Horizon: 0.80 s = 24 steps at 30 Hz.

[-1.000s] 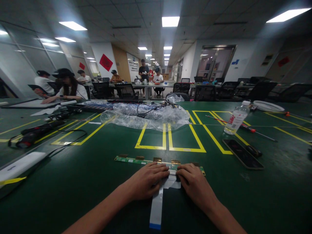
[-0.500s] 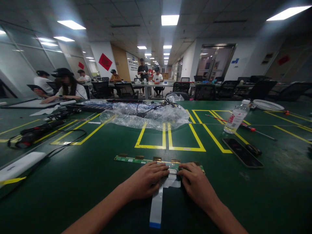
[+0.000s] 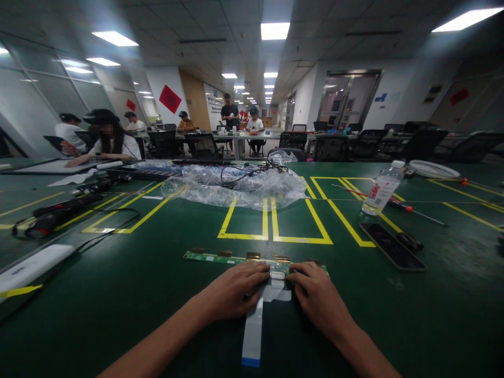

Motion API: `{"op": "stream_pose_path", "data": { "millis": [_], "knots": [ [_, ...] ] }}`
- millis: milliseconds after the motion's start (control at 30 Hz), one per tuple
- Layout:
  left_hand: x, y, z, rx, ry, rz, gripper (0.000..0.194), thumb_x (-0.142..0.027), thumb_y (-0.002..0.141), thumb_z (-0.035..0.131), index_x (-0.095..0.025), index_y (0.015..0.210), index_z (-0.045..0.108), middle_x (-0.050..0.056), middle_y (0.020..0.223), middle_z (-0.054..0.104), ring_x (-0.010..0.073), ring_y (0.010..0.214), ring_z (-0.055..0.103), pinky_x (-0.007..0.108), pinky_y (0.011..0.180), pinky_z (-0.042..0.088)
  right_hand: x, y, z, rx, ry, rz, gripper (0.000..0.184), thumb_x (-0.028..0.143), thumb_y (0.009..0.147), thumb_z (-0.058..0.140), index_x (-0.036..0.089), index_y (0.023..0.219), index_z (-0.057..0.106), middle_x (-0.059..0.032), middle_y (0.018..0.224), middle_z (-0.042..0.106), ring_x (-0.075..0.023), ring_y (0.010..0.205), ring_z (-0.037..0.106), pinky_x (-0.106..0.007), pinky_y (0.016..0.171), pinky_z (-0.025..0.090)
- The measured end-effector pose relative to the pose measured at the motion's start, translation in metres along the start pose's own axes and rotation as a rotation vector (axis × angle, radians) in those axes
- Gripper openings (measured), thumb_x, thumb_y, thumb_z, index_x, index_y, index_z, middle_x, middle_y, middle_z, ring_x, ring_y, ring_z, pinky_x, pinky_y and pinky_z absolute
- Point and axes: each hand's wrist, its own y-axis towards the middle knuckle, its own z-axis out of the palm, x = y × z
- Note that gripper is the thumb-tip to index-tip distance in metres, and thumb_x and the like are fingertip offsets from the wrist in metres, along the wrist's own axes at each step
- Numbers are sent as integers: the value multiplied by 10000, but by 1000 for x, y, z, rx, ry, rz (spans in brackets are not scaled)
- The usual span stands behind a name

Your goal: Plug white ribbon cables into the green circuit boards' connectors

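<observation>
A long, narrow green circuit board lies crosswise in front of me, with copper-coloured tabs along its far edge. From the white connector at its middle, a flat white ribbon cable with a blue end runs toward me. My left hand is closed on the board just left of the connector, its fingertips pressed together and its thumb by the cable. On the connector's right side, my right hand grips the board with bent fingers. Both palms hide parts of the board and cable.
Clear plastic wrap with black cables lies beyond the board. At right are a water bottle, a phone and a screwdriver. A flashlight and a white box are at left. A co-worker sits across the table.
The fingers of my left hand have shifted slightly left, so more of the white connector shows. The board has moved very slightly to the left.
</observation>
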Motion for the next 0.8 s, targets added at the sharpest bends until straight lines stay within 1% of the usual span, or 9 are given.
{"op": "stream_pose_path", "data": {
  "millis": [267,633,800],
  "knots": [
    [4,0,4,-52,1,31,467,-160,893,568,-146,1360,570,129,1447,544,252,1365,479,443,1157,376,1,0,-3,7,-20,-4,336,35,876,536,236,1045,745,-71,1188,678,-274,1111,569,-462,947,463],
    [0,1,-3,-51,-27,38,471,-158,900,577,-151,1371,562,131,1434,557,262,1358,489,469,1146,391,2,2,-7,50,-81,-28,309,45,886,553,222,1041,752,-79,1190,688,-284,1093,579,-459,926,479],
    [-1,2,-3,-52,-25,41,431,-164,917,567,-154,1348,581,122,1422,569,256,1347,500,451,1146,398,3,2,-8,69,-108,-37,312,47,890,554,220,1055,755,-87,1207,685,-296,1109,581,-472,924,485]
  ]
}}
